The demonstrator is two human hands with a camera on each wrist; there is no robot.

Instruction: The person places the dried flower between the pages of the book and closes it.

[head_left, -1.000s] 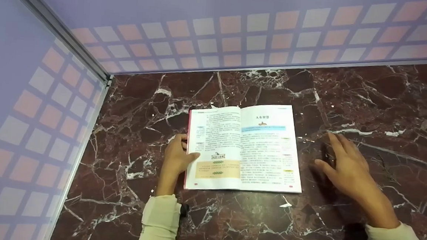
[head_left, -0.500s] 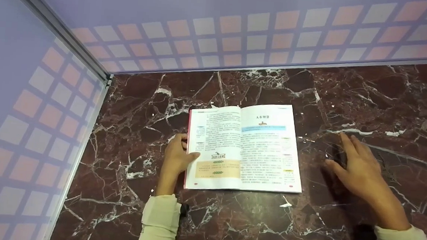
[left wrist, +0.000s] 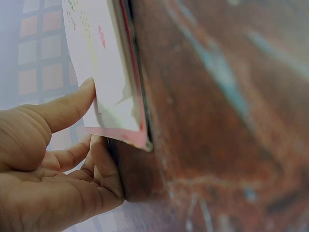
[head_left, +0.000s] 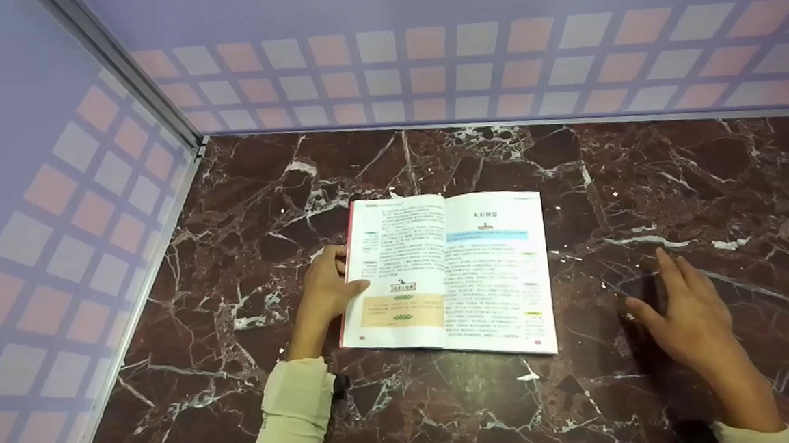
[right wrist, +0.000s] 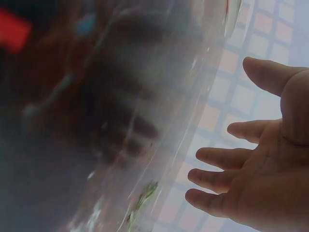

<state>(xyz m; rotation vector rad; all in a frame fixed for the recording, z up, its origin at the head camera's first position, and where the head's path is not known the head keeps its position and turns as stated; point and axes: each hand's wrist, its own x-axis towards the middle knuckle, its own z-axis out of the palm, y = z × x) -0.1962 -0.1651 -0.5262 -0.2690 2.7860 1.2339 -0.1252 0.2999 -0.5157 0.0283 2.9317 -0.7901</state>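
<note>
An open book [head_left: 406, 249] lies on the dark red marble surface, with printed text on both pages. My left hand [head_left: 329, 286] holds its left edge, the thumb on top of the page. In the left wrist view, the left hand [left wrist: 58, 145] has its thumb over the book [left wrist: 104, 58] and its other fingers curled beside and under the edge. Right of the book, apart from it, my right hand [head_left: 693, 322] is spread and empty. The right wrist view shows the right hand [right wrist: 256, 154] with fingers extended above the surface, its shadow beneath.
The marble surface [head_left: 465, 404] surrounds the book. A lilac panel with pink and pale squares [head_left: 430, 80] runs along the back, and another patterned panel [head_left: 58, 228] stands at the left. A small green sprig [right wrist: 144, 200] lies on the surface in the right wrist view.
My right hand has moved further right, away from the book. The left hand and the book have stayed in place.
</note>
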